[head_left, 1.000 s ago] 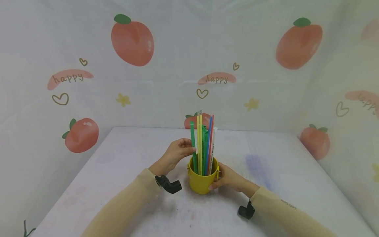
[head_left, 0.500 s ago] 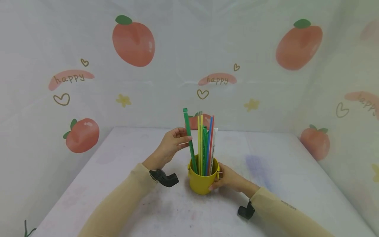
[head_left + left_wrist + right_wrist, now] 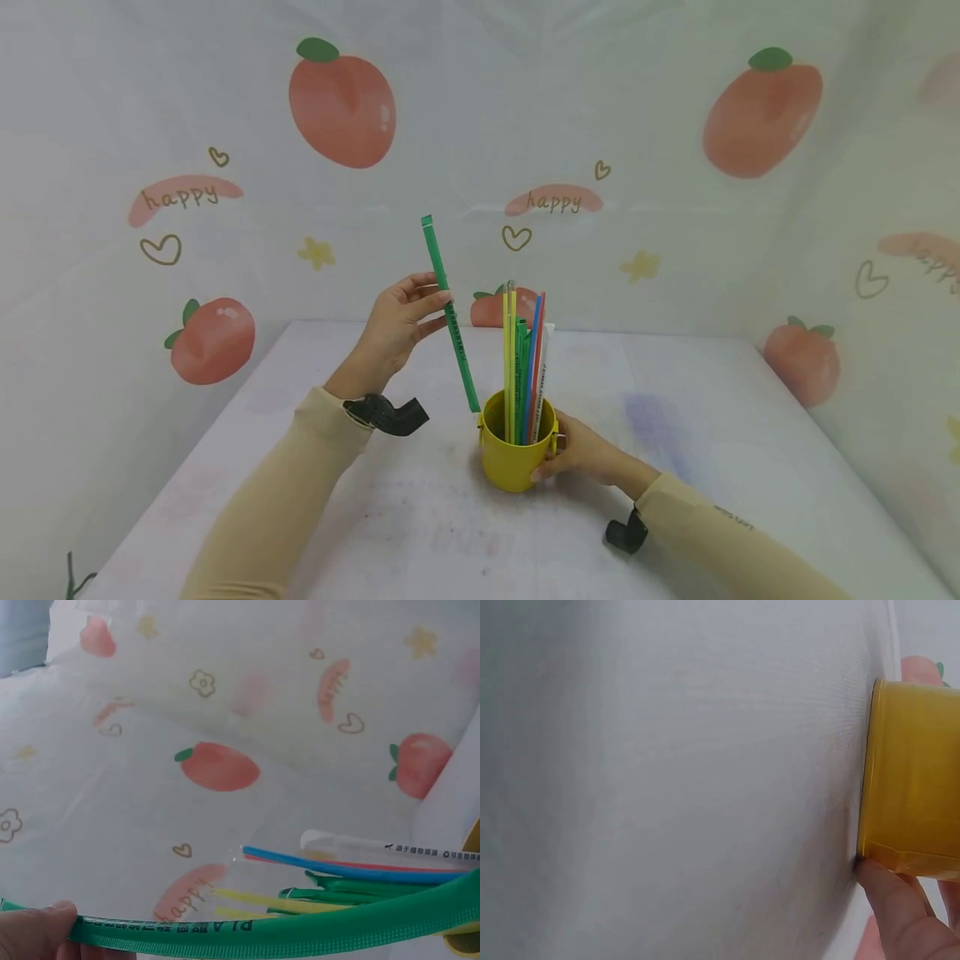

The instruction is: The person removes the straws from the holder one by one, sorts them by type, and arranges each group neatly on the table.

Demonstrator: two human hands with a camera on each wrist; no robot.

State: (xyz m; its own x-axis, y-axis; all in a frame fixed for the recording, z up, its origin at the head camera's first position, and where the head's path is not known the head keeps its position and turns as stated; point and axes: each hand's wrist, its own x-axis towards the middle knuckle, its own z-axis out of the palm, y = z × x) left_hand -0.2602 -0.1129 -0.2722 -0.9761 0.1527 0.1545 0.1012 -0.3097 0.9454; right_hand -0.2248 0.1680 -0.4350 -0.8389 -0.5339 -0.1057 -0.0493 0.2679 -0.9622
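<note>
My left hand [image 3: 393,329] pinches a green wrapped straw [image 3: 454,333] between thumb and fingers, a bit above its middle. The straw leans left, its lower end just above the left rim of a small yellow bucket [image 3: 506,467]. In the left wrist view, dark printing with the letters PLA runs along the green wrapper [image 3: 270,937]. My right hand [image 3: 588,454] holds the bucket low on its right side, thumb at the front. Upright in the bucket stand yellow straws [image 3: 507,358], green wrapped straws [image 3: 521,375], a blue straw [image 3: 531,367], a red straw [image 3: 537,358] and a white wrapped straw [image 3: 545,375].
The bucket stands on a white-covered table [image 3: 450,533] with faint stains and a purple smudge [image 3: 656,429] at right. A white curtain [image 3: 450,125] printed with red fruit closes off the back and sides. A black camera mount [image 3: 386,414] sits on my left wrist.
My left hand has moved up and left, drawing the green wrapped straw out of the bucket and tilting it leftward. The right hand has stayed on the bucket.
</note>
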